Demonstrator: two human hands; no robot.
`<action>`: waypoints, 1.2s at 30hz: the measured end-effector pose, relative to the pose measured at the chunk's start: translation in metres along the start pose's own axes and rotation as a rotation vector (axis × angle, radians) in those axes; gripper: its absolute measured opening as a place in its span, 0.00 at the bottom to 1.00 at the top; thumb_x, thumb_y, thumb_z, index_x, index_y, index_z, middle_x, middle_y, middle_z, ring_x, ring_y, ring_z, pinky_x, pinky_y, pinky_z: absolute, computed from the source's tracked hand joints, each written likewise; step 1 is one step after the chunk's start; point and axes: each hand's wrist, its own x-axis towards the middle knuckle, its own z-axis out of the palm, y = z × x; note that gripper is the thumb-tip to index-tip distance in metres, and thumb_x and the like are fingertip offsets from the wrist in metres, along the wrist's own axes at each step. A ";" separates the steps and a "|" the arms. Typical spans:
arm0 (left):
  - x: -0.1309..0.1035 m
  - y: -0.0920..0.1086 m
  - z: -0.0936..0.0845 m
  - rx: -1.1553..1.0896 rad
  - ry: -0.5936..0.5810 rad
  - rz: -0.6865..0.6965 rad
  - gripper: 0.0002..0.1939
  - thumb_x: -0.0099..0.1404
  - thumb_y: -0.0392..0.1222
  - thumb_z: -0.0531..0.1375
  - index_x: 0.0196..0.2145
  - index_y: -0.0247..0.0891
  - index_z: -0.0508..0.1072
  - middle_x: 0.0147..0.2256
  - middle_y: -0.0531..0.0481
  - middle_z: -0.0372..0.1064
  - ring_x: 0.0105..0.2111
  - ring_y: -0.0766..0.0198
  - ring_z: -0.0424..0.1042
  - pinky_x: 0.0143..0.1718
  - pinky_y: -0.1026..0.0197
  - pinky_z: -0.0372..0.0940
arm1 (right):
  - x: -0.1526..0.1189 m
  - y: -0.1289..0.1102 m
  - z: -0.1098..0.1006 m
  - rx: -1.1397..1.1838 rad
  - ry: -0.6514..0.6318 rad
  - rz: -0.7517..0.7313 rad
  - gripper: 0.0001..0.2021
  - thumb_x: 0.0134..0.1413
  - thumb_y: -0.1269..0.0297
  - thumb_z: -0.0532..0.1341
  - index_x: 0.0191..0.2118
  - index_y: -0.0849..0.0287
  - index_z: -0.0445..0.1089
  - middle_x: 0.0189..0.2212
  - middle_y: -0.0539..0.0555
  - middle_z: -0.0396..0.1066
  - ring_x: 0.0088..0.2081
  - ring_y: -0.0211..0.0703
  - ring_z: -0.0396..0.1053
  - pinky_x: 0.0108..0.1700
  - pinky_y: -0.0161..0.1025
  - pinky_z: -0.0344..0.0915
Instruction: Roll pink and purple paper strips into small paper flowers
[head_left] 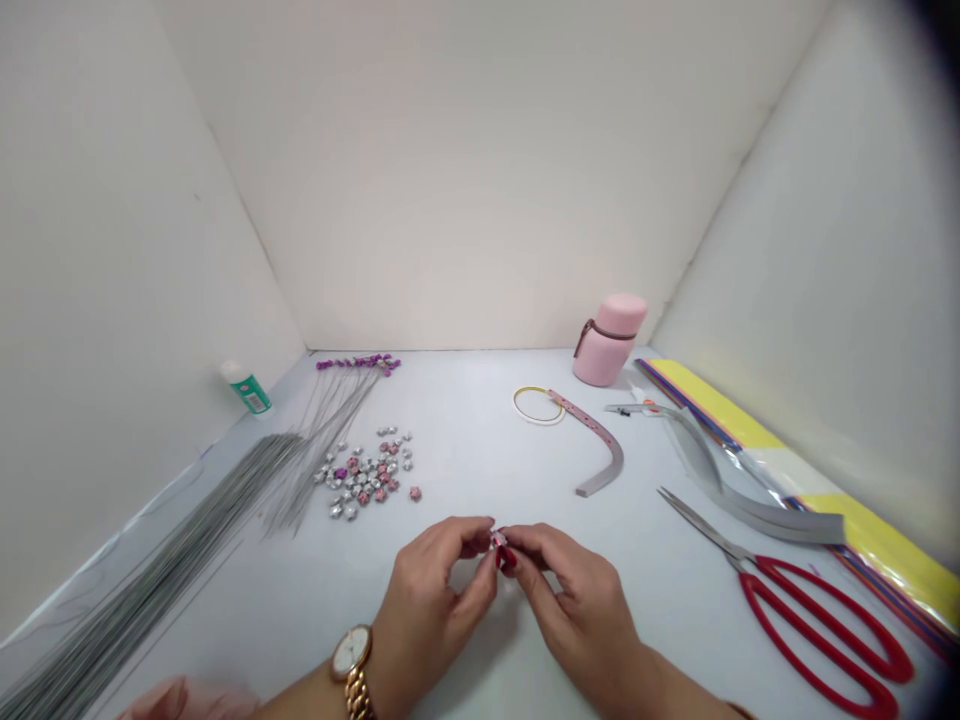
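Observation:
At the front centre, my left hand [439,590] and my right hand [577,590] meet, fingertips pinching a small shiny pinkish piece [498,540] between them. Fingers partly cover the piece, so its full shape is hidden. To the left of my hands lies a loose group of small silver and pink folded stars [367,478], with one purple star [341,473] among them. Behind that group, purple stars [360,362] sit on the ends of thin grey wires [330,425].
A thick bundle of grey wires [172,555] runs along the left, near a glue bottle [251,392]. Curved paper strips [600,430], a tape ring [538,420] and a pink flask [607,345] stand or lie right of centre. Red-handled scissors [750,560] and yellow packets [697,405] are farther right.

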 end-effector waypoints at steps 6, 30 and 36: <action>0.004 -0.001 -0.005 0.050 -0.061 0.008 0.04 0.58 0.33 0.55 0.33 0.38 0.67 0.29 0.50 0.70 0.29 0.65 0.69 0.31 0.64 0.64 | 0.000 0.004 -0.001 -0.057 0.005 -0.053 0.10 0.53 0.75 0.52 0.39 0.60 0.66 0.28 0.53 0.70 0.30 0.37 0.69 0.33 0.32 0.65; 0.002 0.001 -0.003 -0.140 -0.080 -0.118 0.08 0.60 0.32 0.53 0.36 0.39 0.70 0.30 0.51 0.72 0.30 0.67 0.71 0.32 0.67 0.65 | 0.001 0.009 -0.006 0.003 -0.006 0.001 0.10 0.55 0.71 0.52 0.40 0.59 0.68 0.26 0.53 0.71 0.28 0.38 0.69 0.30 0.34 0.67; 0.002 0.003 -0.002 -0.129 -0.074 -0.087 0.08 0.59 0.32 0.54 0.36 0.38 0.70 0.30 0.50 0.72 0.30 0.67 0.71 0.32 0.67 0.66 | 0.002 0.007 -0.005 -0.025 -0.022 -0.022 0.10 0.55 0.72 0.51 0.39 0.59 0.68 0.26 0.52 0.71 0.28 0.38 0.70 0.31 0.34 0.67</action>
